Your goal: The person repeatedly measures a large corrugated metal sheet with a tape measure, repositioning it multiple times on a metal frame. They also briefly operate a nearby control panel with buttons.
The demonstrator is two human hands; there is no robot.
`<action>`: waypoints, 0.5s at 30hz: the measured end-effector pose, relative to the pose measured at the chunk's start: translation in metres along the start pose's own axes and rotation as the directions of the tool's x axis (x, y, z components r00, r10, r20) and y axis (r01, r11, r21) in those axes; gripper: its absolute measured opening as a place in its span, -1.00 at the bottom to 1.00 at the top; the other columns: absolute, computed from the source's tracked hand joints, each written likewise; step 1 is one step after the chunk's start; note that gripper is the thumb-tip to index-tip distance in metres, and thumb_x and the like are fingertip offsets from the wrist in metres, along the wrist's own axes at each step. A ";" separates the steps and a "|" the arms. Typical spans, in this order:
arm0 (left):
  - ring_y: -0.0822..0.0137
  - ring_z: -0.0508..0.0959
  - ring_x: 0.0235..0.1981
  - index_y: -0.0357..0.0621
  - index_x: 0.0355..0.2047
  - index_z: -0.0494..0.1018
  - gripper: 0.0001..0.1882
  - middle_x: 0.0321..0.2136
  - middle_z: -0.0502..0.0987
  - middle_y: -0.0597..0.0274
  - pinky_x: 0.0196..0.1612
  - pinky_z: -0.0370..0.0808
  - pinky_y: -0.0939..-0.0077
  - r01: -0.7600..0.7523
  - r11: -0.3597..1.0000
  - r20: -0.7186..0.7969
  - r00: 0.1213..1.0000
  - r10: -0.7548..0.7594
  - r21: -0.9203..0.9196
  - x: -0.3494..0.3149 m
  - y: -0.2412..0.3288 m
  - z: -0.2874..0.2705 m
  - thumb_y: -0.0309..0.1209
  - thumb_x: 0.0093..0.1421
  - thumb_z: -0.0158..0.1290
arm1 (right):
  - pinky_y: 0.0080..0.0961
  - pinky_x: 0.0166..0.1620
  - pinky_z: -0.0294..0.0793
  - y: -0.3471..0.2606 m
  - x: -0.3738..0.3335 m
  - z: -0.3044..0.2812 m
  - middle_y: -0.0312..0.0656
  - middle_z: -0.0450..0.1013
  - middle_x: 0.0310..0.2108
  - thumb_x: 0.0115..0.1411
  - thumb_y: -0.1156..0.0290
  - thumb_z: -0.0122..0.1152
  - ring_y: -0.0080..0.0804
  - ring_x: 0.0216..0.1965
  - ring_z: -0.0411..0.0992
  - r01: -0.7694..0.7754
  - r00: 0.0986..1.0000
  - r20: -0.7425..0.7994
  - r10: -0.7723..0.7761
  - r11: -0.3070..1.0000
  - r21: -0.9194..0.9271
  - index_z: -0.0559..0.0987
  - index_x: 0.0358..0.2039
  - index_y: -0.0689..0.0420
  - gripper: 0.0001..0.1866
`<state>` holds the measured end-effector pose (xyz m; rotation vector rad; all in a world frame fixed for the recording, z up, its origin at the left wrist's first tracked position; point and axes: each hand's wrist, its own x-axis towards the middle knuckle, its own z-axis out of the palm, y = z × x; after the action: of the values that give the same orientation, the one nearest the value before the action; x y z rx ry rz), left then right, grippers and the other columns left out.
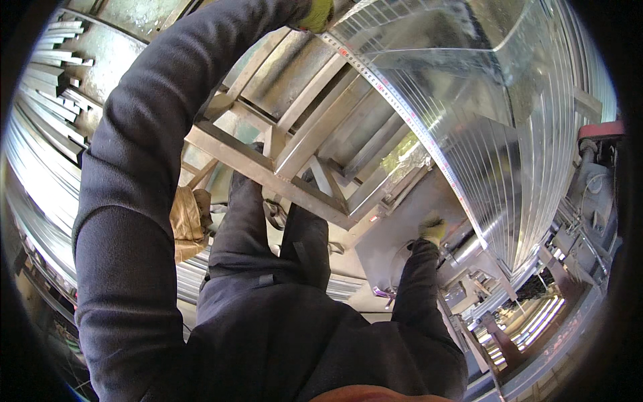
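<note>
stacked metal strips [50,87], far left, edges blurred. tan gloves [189,221], lying by the steel frame [295,154]. left hand [315,13], gloved, cut off at the top rim on the tape measure [402,110]; fingers' grip cannot be told. tape lies across the ribbed metal sheet [509,134]. right hand [432,230], gloved, fingers curled at the tape's lower stretch, hold unclear.

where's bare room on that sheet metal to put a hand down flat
Bare room: the broad ribbed sheet metal right of the measuring tape, between the left hand and right hand. Crowded: the steel frame left of the tape, all bars and gaps, and the clutter of parts beyond the right hand.
</note>
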<state>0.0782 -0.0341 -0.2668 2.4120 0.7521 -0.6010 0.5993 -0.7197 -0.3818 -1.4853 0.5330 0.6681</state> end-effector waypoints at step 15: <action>-0.02 0.65 -0.19 -0.06 -0.24 0.69 -0.65 -0.25 0.68 -0.03 -0.08 0.54 0.12 0.005 1.000 0.001 1.000 -0.005 -0.026 -0.002 -0.005 0.003 -0.15 0.14 0.04 | -0.38 -0.04 0.55 0.029 -0.032 0.028 -0.22 0.58 -0.14 0.39 0.24 -0.08 -0.32 -0.10 0.55 -0.078 0.997 -0.028 0.078 0.997 0.002 0.54 -0.14 0.11 -0.72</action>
<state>0.0731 -0.0336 -0.2697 2.3861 0.7608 -0.5909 0.5540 -0.6953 -0.3795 -1.4809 0.6155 0.7079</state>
